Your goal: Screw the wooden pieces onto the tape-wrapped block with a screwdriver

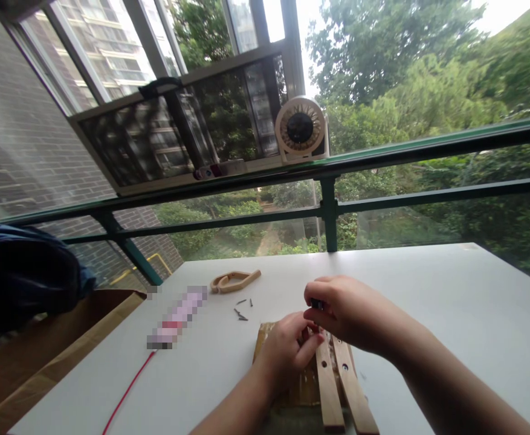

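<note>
My right hand (337, 305) is closed around a small dark object (316, 304), mostly hidden by the fingers, held over the far end of two pale wooden bars. The left bar (329, 386) and the right bar (353, 386) lie side by side, with round holes in them; a dark fastener shows in the right one. Bent fingers of my left hand (287, 344) grip the far end of the left bar, just below my right hand. Exactly what lies between the fingertips is hidden. Beneath is a brown, shiny-wrapped block (307, 386) on the white table (428, 302).
Several dark screws (241, 314) lie loose left of the block, near a curved wooden piece (235, 282). A pixelated pink item (178, 317) with a red cable (129, 389) sits further left. A small fan (301, 127) stands by the green railing (428, 148). A cardboard box (110, 314) borders the table.
</note>
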Demonstrator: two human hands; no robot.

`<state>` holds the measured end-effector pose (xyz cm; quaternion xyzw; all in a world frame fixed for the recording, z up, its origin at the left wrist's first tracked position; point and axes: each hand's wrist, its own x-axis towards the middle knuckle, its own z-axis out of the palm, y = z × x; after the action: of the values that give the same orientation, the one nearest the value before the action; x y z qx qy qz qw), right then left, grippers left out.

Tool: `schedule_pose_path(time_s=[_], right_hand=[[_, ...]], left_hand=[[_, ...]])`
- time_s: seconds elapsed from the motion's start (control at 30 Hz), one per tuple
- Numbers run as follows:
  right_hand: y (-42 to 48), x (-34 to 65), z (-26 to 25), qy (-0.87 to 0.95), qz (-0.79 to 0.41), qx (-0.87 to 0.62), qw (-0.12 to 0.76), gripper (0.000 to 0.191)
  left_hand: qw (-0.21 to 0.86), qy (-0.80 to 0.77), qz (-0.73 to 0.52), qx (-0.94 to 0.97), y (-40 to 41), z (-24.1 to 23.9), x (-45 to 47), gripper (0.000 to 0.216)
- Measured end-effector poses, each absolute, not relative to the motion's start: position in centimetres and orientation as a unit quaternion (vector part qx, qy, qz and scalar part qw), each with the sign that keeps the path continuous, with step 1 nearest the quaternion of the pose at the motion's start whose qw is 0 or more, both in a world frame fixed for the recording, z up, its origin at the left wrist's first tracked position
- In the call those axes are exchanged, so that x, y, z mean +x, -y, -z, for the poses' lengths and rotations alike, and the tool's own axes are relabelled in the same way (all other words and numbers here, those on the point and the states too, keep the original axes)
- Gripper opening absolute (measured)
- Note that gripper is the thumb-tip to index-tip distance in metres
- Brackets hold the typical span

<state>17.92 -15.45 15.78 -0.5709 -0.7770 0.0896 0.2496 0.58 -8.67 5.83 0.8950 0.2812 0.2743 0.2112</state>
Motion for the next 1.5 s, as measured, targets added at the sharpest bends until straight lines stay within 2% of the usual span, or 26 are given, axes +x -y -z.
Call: schedule_pose_path(time_s=[0.3, 0.43, 0.83, 1.1, 1.23, 1.5], right_hand=[[16.0, 17.3, -16.0, 0.784, -0.074, -0.573, 0.229, 0.012], [16.8, 17.4, -16.6, 0.804, -0.118, -0.539, 0.221, 0.026], [15.6, 18.2, -15.4, 0.781, -0.121, -0.565, 0.238, 0.008], [15.4, 17.8, -15.7, 0.78, -0.079, -0.575, 0.234, 0.013], [15.4, 17.8, -15.7, 0.774, -0.089, -0.58, 0.24, 0.015], [15.4, 17.6, -15.5, 0.774, -0.076, -0.578, 0.245, 0.009]], left_hand=[[0.21, -0.277, -0.286, 0.893, 8.3, -6.1, 0.5, 0.017], [0.228, -0.269, -0.267, 0.897, 8.4, -6.4, 0.5, 0.015], [0.238, -0.235, -0.26, 0.906, 8.4, -6.4, 0.6, 0.015], [0.224, -0.246, -0.262, 0.906, 8.4, -6.1, 0.6, 0.016], [0.219, -0.269, -0.261, 0.901, 8.3, -5.7, 0.5, 0.01], [0.214, -0.294, -0.266, 0.893, 8.2, -5.3, 0.3, 0.014]])
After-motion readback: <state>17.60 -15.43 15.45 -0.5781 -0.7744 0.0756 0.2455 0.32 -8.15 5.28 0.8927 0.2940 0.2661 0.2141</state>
